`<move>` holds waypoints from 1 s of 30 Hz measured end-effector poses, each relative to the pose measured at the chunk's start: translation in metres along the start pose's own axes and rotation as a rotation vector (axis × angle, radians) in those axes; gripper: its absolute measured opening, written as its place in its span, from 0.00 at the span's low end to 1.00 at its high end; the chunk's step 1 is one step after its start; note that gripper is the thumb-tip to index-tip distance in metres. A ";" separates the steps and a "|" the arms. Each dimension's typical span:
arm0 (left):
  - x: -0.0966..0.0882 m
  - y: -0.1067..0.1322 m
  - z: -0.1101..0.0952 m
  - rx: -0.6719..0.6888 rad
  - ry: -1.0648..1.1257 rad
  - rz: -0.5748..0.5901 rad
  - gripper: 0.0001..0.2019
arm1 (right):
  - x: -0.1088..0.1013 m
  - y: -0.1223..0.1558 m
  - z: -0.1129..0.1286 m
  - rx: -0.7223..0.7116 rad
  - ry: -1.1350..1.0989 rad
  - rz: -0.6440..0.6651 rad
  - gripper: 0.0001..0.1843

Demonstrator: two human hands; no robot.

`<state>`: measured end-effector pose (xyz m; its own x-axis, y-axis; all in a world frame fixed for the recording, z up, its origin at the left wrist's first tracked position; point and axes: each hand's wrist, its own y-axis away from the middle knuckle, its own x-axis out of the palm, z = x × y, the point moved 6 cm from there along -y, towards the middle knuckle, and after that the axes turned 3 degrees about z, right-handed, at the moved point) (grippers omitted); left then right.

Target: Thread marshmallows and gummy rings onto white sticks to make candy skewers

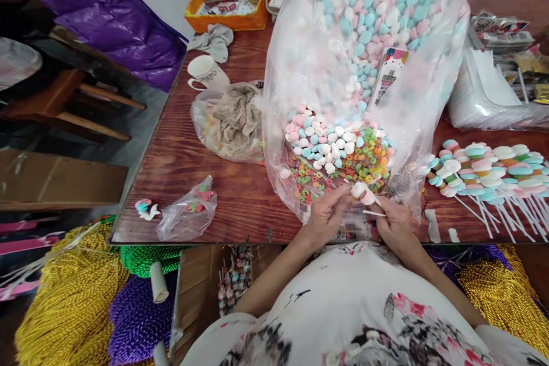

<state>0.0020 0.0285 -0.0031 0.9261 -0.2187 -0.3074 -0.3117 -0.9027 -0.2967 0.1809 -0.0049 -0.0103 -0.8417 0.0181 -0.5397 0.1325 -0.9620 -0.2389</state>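
Near the table's front edge, my right hand (394, 218) is closed on a candy skewer (363, 193), with white and pink pieces on a white stick. Just left of it, my left hand (326, 213) has its fingers pinched together by the skewer's tip. Whatever those fingers hold is too small to make out. In front of both hands lies a big clear plastic bag (278, 86). On it are pink, white and blue candies (328, 146) and small ring-shaped candies (372, 160). Finished-looking candy skewers (489, 168) are piled to the right, sticks toward me.
A printed card (388, 77) rests on the bag. To the left are a mug (208, 72), a cloth (238, 114) on a bag and a small plastic bag (189, 211). A clear bin (484, 97) stands right; bead strands (68, 297) hang below the table edge.
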 end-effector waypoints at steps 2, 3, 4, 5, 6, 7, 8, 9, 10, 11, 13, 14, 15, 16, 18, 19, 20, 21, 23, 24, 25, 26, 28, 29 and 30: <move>-0.013 -0.012 0.008 -0.047 -0.096 -0.030 0.16 | -0.013 0.002 -0.011 0.079 -0.033 -0.082 0.10; -0.019 -0.020 0.010 -0.045 -0.171 -0.043 0.14 | -0.020 0.004 -0.016 0.117 -0.064 -0.131 0.11; -0.020 -0.028 0.010 -0.027 -0.258 -0.009 0.12 | -0.024 0.005 -0.021 0.151 -0.099 -0.173 0.13; -0.017 -0.037 0.011 -0.012 -0.347 0.052 0.11 | -0.027 0.006 -0.024 0.179 -0.132 -0.205 0.15; -0.011 -0.045 0.012 -0.008 -0.443 0.129 0.10 | -0.028 0.007 -0.027 0.196 -0.161 -0.225 0.16; -0.004 -0.052 0.014 -0.014 -0.549 0.208 0.09 | -0.027 0.008 -0.029 0.202 -0.185 -0.230 0.17; 0.003 -0.057 0.016 -0.027 -0.655 0.272 0.09 | -0.025 0.009 -0.030 0.200 -0.207 -0.227 0.18; 0.010 -0.060 0.018 -0.041 -0.759 0.316 0.09 | -0.023 0.010 -0.030 0.197 -0.225 -0.219 0.18; 0.015 -0.062 0.019 -0.046 -0.851 0.340 0.09 | -0.020 0.011 -0.031 0.194 -0.242 -0.212 0.17; 0.019 -0.063 0.020 -0.042 -0.921 0.346 0.10 | -0.018 0.012 -0.032 0.193 -0.257 -0.202 0.17; 0.023 -0.060 0.020 -0.012 -0.981 0.323 0.10 | -0.016 0.015 -0.033 0.193 -0.272 -0.178 0.14; 0.023 -0.058 0.020 0.006 -0.972 0.299 0.09 | -0.015 0.016 -0.032 0.186 -0.267 -0.160 0.13; 0.022 -0.056 0.019 0.022 -0.935 0.268 0.09 | -0.015 0.016 -0.032 0.176 -0.253 -0.138 0.12; 0.020 -0.055 0.019 0.031 -0.865 0.231 0.09 | -0.015 0.016 -0.031 0.165 -0.230 -0.110 0.11; 0.011 -0.054 0.018 0.001 -0.625 0.144 0.07 | -0.013 0.014 -0.028 0.142 -0.170 -0.043 0.11; 0.005 -0.053 0.018 -0.049 -0.463 0.087 0.07 | -0.012 0.013 -0.026 0.131 -0.142 -0.005 0.11; -0.003 -0.053 0.019 -0.125 -0.286 0.028 0.06 | -0.010 0.012 -0.024 0.120 -0.119 0.033 0.11; -0.009 -0.052 0.021 -0.220 -0.108 -0.031 0.06 | -0.008 0.011 -0.022 0.108 -0.104 0.067 0.11; -0.018 -0.048 0.024 -0.406 0.207 -0.132 0.09 | -0.005 0.009 -0.017 0.081 -0.097 0.113 0.13; -0.021 -0.045 0.024 -0.474 0.328 -0.169 0.10 | -0.003 0.008 -0.014 0.069 -0.102 0.126 0.13; -0.022 -0.042 0.022 -0.517 0.425 -0.197 0.11 | -0.002 0.007 -0.011 0.058 -0.107 0.130 0.13; -0.023 -0.040 0.020 -0.539 0.503 -0.221 0.12 | -0.002 0.005 -0.007 0.044 -0.113 0.131 0.13; -0.022 -0.036 0.017 -0.551 0.611 -0.250 0.14 | -0.002 0.003 0.001 0.026 -0.118 0.124 0.13; -0.021 -0.034 0.016 -0.553 0.647 -0.254 0.15 | -0.003 0.002 0.004 0.024 -0.116 0.117 0.14; -0.020 -0.032 0.016 -0.551 0.669 -0.255 0.16 | -0.004 0.000 0.006 0.029 -0.108 0.108 0.14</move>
<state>-0.0100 0.0675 -0.0019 0.9368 -0.0026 0.3499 -0.0939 -0.9652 0.2442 0.1810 -0.0068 -0.0039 -0.8751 -0.1140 -0.4704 0.2116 -0.9642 -0.1601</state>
